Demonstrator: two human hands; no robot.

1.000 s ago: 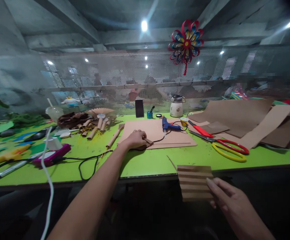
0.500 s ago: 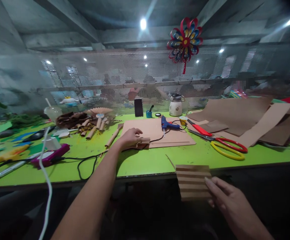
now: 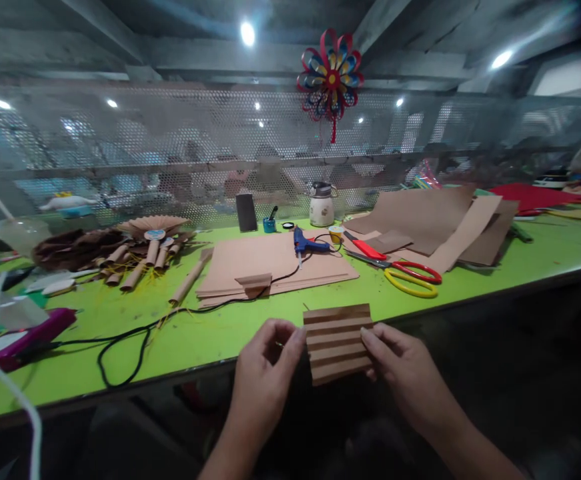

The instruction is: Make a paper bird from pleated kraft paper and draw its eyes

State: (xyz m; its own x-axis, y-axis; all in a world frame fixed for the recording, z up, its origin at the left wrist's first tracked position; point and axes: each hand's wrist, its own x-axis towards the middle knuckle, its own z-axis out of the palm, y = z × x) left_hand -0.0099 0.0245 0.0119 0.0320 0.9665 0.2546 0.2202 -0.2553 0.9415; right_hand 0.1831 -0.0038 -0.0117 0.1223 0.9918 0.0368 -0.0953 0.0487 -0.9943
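A piece of pleated brown paper [image 3: 339, 343], its folds running crosswise, is held up in front of the table's near edge. My right hand [image 3: 405, 363] pinches it at the right edge between thumb and fingers. At the opposite edge is my left hand [image 3: 270, 363], its fingers curled and the thumb tip meeting the paper's side. A small folded brown paper piece [image 3: 254, 283] lies on a stack of brown sheets [image 3: 225, 263]. Farther back on that stack rests a blue glue gun [image 3: 310, 243] with a black cord.
Scissors with red and yellow handles [image 3: 410, 277] and a red-handled cutter [image 3: 367, 248] lie right of the stack. Large brown sheets [image 3: 420, 217] are piled beyond. Left are a rolled paper tube [image 3: 187, 280], pleated fans [image 3: 153, 230] and a looping black cord [image 3: 135, 360].
My left hand has left the small folded piece on the stack and come back to the pleated paper's left edge. The view has turned right; my right hand keeps its pinch.
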